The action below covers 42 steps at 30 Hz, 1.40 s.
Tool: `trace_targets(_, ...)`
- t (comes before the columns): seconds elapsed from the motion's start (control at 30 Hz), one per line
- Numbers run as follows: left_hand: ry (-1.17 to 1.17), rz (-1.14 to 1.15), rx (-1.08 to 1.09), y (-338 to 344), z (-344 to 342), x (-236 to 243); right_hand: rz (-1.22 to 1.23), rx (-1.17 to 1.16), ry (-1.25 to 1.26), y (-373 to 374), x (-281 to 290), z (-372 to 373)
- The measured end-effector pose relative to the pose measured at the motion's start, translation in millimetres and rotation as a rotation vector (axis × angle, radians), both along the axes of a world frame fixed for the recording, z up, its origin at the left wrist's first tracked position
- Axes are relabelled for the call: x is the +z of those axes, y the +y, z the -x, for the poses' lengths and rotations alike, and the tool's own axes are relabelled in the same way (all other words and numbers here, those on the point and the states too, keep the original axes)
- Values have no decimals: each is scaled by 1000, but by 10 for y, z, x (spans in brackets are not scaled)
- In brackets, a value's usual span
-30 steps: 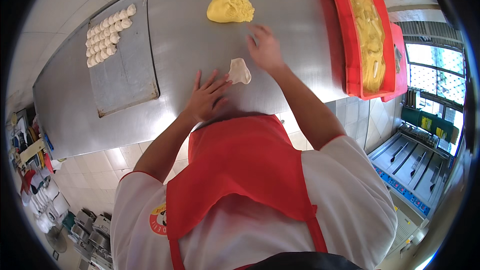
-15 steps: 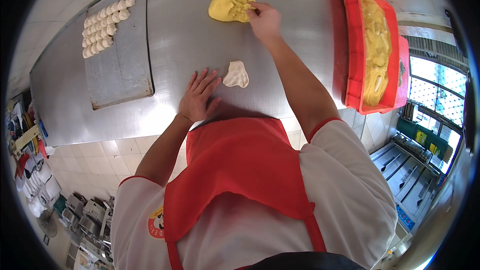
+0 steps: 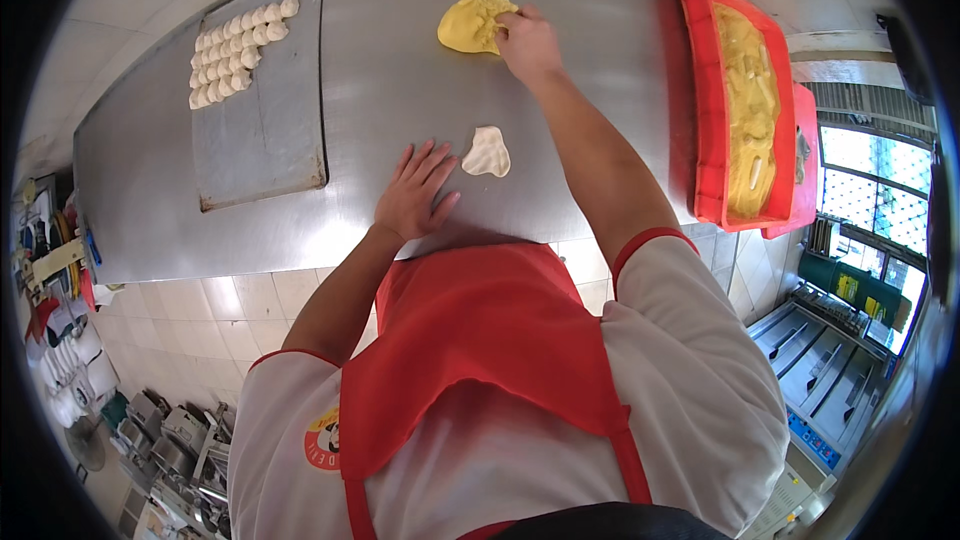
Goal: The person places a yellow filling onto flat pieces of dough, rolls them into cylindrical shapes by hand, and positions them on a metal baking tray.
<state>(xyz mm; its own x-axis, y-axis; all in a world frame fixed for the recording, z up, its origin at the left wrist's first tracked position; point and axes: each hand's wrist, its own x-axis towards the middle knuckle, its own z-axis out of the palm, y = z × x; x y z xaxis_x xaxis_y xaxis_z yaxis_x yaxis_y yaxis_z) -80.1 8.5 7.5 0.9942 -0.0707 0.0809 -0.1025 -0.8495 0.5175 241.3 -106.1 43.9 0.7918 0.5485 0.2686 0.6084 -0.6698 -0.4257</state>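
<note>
Left hand (image 3: pixel 412 195) is laid palm down on the steel table (image 3: pixel 380 60), fingers spread wide, just beside the flattened dough piece (image 3: pixel 487 153); dough is placed in front of the red apron (image 3: pixel 480 325), lying flat. Right hand (image 3: pixel 528 40) is stretched out to the yellow mound (image 3: pixel 465 28), crumbly right side touched by bent fingers; whether a bit is gripped between them cannot be told. Mound is set farther out on the table, beyond the dough. At left, pale dough lumps (image 3: pixel 240 48) are lined up in rows on a metal tray (image 3: pixel 262 155); at right, yellow mass (image 3: pixel 750 135) is held in a red crate (image 3: pixel 708 110)
</note>
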Motion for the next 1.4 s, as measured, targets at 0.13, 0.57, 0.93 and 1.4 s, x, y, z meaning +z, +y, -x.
trace_targets(0.13, 5, 11, 7, -6, 29, 8, 132, -6, 99, -147, -7, 104)
trace_targets(0.57, -42, 71, 43, -11, -2, -6, -662, -27, 1005, -895, 116, 1144)
trace_targets(0.93, 421, 1393, 482, -289, -1010, 718, -567, 115, 576, -845, 359, 1502)
trace_targets(1.4, -507, 182, 396, 341, -2412, 735, -573, -62, 653, -859, 197, 1129)
